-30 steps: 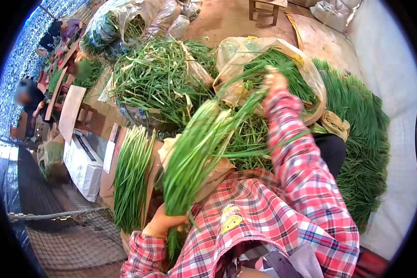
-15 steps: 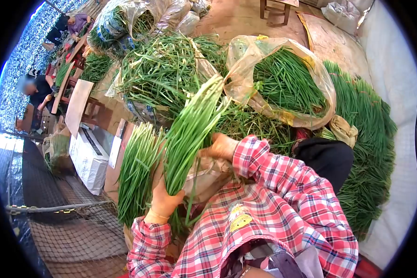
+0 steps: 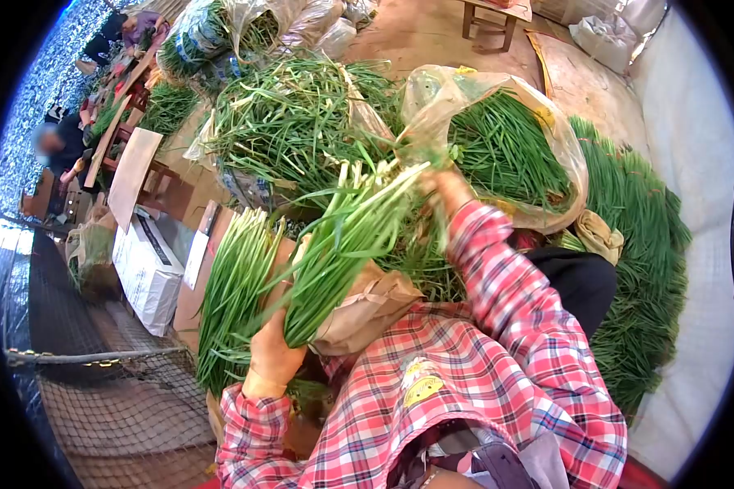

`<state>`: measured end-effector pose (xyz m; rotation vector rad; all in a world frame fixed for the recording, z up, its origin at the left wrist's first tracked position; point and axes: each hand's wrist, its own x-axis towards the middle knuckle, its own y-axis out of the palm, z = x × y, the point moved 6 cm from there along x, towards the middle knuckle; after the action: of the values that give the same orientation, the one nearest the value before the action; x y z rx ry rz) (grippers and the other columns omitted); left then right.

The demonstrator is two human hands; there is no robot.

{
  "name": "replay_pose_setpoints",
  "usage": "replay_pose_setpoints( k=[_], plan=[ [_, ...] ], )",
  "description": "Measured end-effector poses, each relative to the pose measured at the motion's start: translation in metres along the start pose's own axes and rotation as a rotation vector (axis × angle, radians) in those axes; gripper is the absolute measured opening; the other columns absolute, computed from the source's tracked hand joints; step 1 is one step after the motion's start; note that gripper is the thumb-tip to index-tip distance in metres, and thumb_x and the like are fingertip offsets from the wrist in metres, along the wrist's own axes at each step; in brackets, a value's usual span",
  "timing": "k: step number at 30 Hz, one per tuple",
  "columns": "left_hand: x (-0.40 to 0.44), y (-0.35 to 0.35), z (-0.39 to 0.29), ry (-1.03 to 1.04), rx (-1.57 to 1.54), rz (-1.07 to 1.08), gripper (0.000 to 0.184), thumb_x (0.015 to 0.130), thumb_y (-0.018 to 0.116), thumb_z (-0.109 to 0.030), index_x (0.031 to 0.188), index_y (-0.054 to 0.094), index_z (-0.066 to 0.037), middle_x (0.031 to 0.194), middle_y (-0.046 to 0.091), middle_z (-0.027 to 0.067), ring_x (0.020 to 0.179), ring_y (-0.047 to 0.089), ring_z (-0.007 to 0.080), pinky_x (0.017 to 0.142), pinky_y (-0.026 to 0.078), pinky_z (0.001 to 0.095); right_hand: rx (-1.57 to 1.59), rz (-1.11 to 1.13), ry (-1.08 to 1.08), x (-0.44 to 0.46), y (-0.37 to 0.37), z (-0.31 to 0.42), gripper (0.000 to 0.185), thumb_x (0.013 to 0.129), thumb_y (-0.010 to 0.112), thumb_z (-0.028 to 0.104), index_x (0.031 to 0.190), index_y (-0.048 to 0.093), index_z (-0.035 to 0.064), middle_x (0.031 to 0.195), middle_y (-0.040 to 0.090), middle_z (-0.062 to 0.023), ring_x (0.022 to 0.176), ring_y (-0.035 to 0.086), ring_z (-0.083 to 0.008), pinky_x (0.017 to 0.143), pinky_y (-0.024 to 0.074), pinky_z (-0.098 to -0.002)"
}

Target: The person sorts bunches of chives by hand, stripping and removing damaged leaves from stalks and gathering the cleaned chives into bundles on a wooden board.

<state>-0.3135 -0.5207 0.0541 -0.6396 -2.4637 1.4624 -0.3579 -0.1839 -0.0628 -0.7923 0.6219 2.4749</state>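
Observation:
My left hand (image 3: 276, 350) is closed around the lower, leafy part of a loose bunch of garlic chives (image 3: 334, 253). The bunch slants up and to the right, its pale stem ends fanned out. Close to those ends is my right hand (image 3: 448, 189), blurred by motion, so its fingers and anything in them cannot be made out. A second pile of garlic chives (image 3: 235, 285) lies just left of the bunch, pale ends pointing away. Brown wrapping (image 3: 371, 306) covers my lap below the bunch.
Beyond my hands lies a heap of loose leaves (image 3: 294, 122). An open plastic bag (image 3: 575, 151) holds more chives, and bundled chives (image 3: 640, 277) line the right wall. A white box (image 3: 147, 273) stands left. Two other people sit by benches at far left.
My right hand has moved away from the bunch's middle, up and right past its pale ends. The bunch has lowered, tilted rightward and spread out. My left hand has shifted slightly left.

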Motion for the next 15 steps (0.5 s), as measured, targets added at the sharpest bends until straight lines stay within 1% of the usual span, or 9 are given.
replay_pose_setpoints(
  k=[1, 3, 5, 6, 7, 9, 11, 13, 15],
  plan=[
    [0.001, -0.006, -0.003, -0.001, 0.004, -0.005, 0.058, 0.066, 0.066, -0.003, 0.122, 0.048, -0.002, 0.099, 0.061, 0.0212, 0.092, 0.060, 0.0352, 0.077, 0.048, 0.0355, 0.280, -0.105, 0.002, -0.004, -0.022, 0.014, 0.023, 0.087, 0.054, 0.024, 0.101, 0.059, 0.0065, 0.060, 0.055, 0.0031, 0.044, 0.045, -0.0037, 0.038, 0.0338, -0.0182],
    [0.004, -0.025, -0.025, 0.178, 0.150, -0.097, 0.062, 0.066, 0.065, 0.000, 0.125, 0.046, -0.004, 0.102, 0.061, 0.0204, 0.094, 0.060, 0.0356, 0.078, 0.048, 0.0358, 0.359, 0.192, 0.021, -0.005, -0.031, 0.035, 0.024, 0.088, 0.054, 0.027, 0.103, 0.060, 0.0088, 0.058, 0.052, 0.0048, 0.044, 0.044, -0.0036, 0.038, 0.0360, -0.0178],
    [0.005, -0.022, -0.015, 0.102, 0.247, -0.050, 0.065, 0.066, 0.063, 0.001, 0.128, 0.045, -0.008, 0.096, 0.062, 0.0174, 0.086, 0.061, 0.0360, 0.072, 0.049, 0.0378, -0.160, 0.283, -0.007, -0.015, -0.017, 0.033, 0.049, 0.078, 0.066, 0.037, 0.115, 0.053, 0.0074, 0.069, 0.060, 0.0002, 0.050, 0.048, -0.0040, 0.043, 0.0399, -0.0179],
    [0.010, -0.017, -0.011, 0.063, 0.348, -0.020, 0.067, 0.065, 0.062, 0.002, 0.128, 0.045, -0.011, 0.090, 0.061, 0.0161, 0.079, 0.060, 0.0359, 0.066, 0.048, 0.0392, -0.261, 0.337, -0.221, -0.017, 0.011, 0.031, 0.056, 0.074, 0.071, 0.035, 0.117, 0.052, 0.0052, 0.080, 0.063, -0.0056, 0.061, 0.053, -0.0093, 0.059, 0.0475, -0.0236],
    [0.014, -0.013, -0.009, 0.026, 0.450, 0.011, 0.069, 0.064, 0.060, 0.003, 0.129, 0.045, -0.013, 0.083, 0.061, 0.0148, 0.073, 0.059, 0.0359, 0.061, 0.047, 0.0406, -0.563, 0.406, -0.088, -0.044, 0.031, 0.027, 0.055, 0.072, 0.073, 0.035, 0.112, 0.056, 0.0012, 0.097, 0.061, -0.0138, 0.099, 0.052, -0.0237, 0.091, 0.0368, -0.0345],
    [0.018, -0.012, -0.019, 0.133, 0.499, -0.050, 0.075, 0.060, 0.060, 0.002, 0.130, 0.044, -0.020, 0.071, 0.055, 0.0122, 0.061, 0.056, 0.0327, 0.054, 0.045, 0.0421, -0.889, 0.372, -0.198, -0.040, 0.048, 0.010, 0.053, 0.075, 0.068, 0.028, 0.117, 0.052, 0.0004, 0.089, 0.062, -0.0109, 0.079, 0.059, -0.0158, 0.075, 0.0476, -0.0299],
    [0.017, -0.011, -0.024, 0.212, 0.537, -0.026, 0.077, 0.059, 0.059, 0.002, 0.131, 0.043, -0.022, 0.070, 0.054, 0.0109, 0.061, 0.056, 0.0317, 0.054, 0.045, 0.0413, -0.934, 0.237, -0.046, -0.026, 0.040, -0.002, 0.050, 0.074, 0.069, 0.023, 0.117, 0.054, 0.0039, 0.085, 0.065, -0.0103, 0.074, 0.061, -0.0149, 0.067, 0.0494, -0.0289],
    [0.011, -0.015, -0.019, 0.191, 0.508, -0.016, 0.075, 0.060, 0.057, 0.006, 0.130, 0.046, -0.019, 0.071, 0.056, 0.0126, 0.062, 0.056, 0.0337, 0.053, 0.044, 0.0416, -1.009, 0.016, -0.182, 0.001, 0.004, 0.015, 0.047, 0.076, 0.066, 0.020, 0.116, 0.052, -0.0011, 0.091, 0.062, -0.0120, 0.079, 0.059, -0.0159, 0.072, 0.0491, -0.0277],
    [0.004, -0.022, -0.008, 0.148, 0.497, -0.064, 0.072, 0.062, 0.060, 0.002, 0.129, 0.047, -0.020, 0.068, 0.055, 0.0119, 0.063, 0.056, 0.0337, 0.054, 0.045, 0.0412, -0.573, -0.249, -0.131, 0.033, -0.049, 0.014, 0.045, 0.077, 0.066, 0.017, 0.116, 0.052, -0.0006, 0.089, 0.061, -0.0103, 0.077, 0.059, -0.0163, 0.071, 0.0499, -0.0260]
  ],
)
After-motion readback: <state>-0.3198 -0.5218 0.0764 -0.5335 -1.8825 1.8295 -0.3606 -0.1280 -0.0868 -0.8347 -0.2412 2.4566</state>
